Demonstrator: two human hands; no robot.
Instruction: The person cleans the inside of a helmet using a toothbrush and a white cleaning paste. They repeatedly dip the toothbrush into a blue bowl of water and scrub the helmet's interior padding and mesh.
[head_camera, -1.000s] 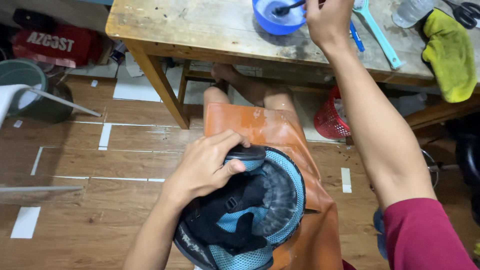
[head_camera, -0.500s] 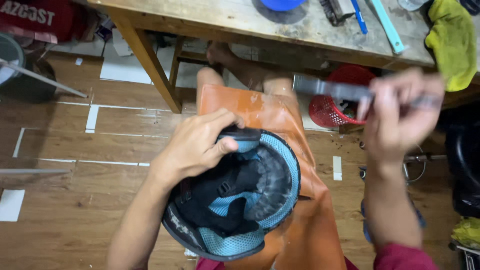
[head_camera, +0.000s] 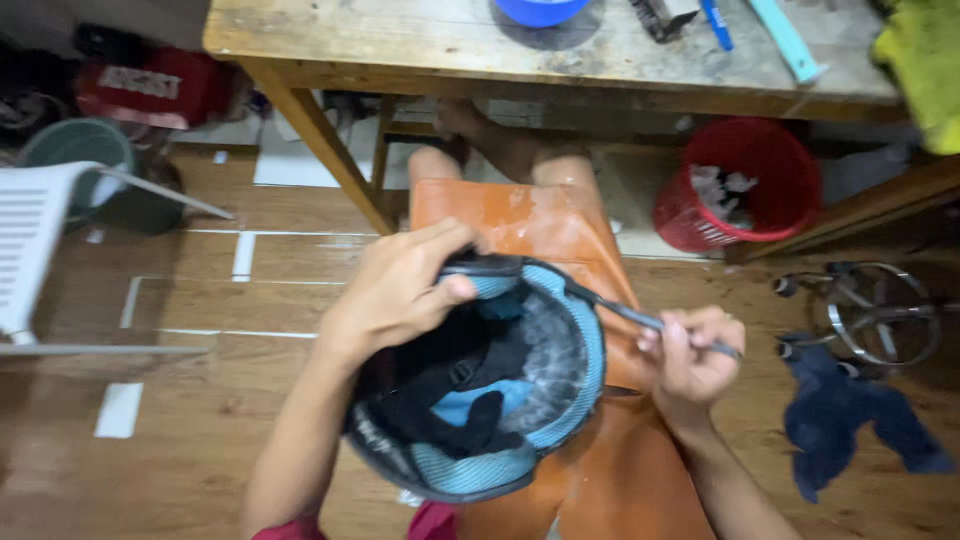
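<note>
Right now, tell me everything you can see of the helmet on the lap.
The helmet lies upturned on the orange apron over the person's lap, opening toward the camera. It has a dark outer shell and rim, light blue mesh padding, and black straps with a buckle lying loose inside. The left hand grips its upper rim, thumb inside. The right hand holds a thin dark brush whose tip reaches the inner rim.

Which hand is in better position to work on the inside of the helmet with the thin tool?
Probably the right hand: it already holds the thin tool, whose tip reaches the helmet rim. The left hand grips that rim, steadying it.
</note>
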